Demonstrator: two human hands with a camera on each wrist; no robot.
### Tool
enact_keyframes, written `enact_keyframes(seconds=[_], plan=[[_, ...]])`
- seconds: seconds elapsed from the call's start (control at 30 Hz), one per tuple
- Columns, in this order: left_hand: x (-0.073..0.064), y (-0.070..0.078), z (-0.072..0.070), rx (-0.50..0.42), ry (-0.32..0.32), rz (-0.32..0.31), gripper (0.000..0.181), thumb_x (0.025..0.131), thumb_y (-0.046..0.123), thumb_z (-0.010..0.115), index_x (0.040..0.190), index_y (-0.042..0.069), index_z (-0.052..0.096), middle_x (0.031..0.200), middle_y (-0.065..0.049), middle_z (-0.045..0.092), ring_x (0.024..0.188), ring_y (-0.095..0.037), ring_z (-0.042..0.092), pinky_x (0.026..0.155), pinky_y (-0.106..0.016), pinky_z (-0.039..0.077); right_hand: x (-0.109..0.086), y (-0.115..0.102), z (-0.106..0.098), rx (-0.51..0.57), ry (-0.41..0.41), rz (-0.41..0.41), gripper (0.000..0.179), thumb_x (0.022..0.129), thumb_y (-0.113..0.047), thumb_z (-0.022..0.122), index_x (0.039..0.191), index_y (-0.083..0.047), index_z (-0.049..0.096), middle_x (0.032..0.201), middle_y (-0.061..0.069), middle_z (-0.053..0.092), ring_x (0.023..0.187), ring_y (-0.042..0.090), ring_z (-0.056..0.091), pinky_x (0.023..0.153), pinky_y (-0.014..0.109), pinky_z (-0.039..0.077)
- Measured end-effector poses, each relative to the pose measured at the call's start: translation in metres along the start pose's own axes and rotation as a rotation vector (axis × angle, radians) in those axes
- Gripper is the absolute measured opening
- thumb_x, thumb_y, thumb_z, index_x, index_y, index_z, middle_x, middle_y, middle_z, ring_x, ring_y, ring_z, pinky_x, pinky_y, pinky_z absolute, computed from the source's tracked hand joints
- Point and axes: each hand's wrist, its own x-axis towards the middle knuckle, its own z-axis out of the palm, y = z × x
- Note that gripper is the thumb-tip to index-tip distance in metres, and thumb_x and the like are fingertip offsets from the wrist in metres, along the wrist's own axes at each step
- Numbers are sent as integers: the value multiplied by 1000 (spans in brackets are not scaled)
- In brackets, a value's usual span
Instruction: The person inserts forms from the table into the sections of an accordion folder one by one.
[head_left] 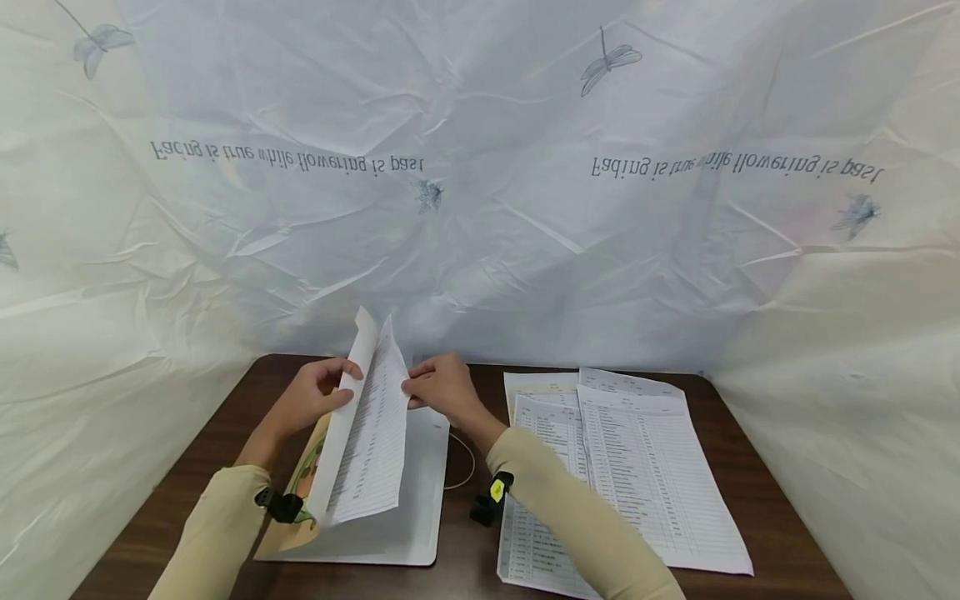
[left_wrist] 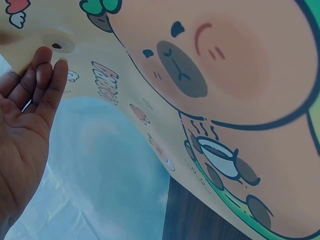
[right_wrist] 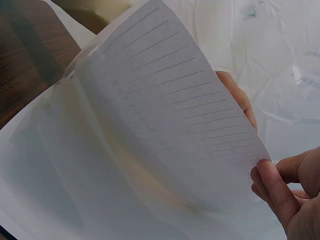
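A folder with a cartoon animal on its cover [left_wrist: 250,65] lies opened on the left of the table in the head view, its white inner side [head_left: 423,500] facing up. My left hand [head_left: 311,392] holds the raised cover by its far part, fingers and thumb at the white edge. My right hand [head_left: 446,387] pinches the right edge of a printed sheet [head_left: 375,442], which stands tilted between cover and inner side. In the right wrist view the sheet [right_wrist: 195,110] shows ruled lines, and its edge is between my right thumb and fingers.
Several printed sheets [head_left: 652,467] overlap on the right of the brown table [head_left: 757,500], partly under my right forearm. A thin loop of cord [head_left: 471,467] lies beside the folder. White sheeting [head_left: 480,250] with printed text hangs behind the table and at both sides.
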Motion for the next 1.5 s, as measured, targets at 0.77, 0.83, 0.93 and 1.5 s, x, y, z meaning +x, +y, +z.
enact_keyframes(seconds=[0.77,0.83,0.93,1.5], plan=[[2,1,0,-19,5,-5,21,94,-1,60,115,-4,62,107,-25,61,78,-15,65,66,-31,55,2,11,17,-76,53,-2,19,90,-2,72,109,2,74,87,7,77,66,14,73,64,30,59],[3,1,0,-14,10,-10,21,94,-1,60,114,-4,62,106,-24,61,77,-15,65,66,-30,55,1,11,17,-74,71,-9,20,90,-2,71,109,2,74,86,7,77,65,14,72,67,34,60],[3,0,0,2,21,-11,20,94,0,61,114,-3,63,107,-23,62,78,-15,64,67,-29,54,0,11,18,-76,92,-18,20,90,-4,71,110,1,75,84,5,76,64,13,71,67,34,60],[0,-2,0,20,26,-4,22,93,1,62,115,-3,64,107,-21,62,78,-15,63,68,-30,53,-3,19,37,-190,84,-135,25,89,-3,68,112,6,73,82,7,76,56,10,69,57,24,55]])
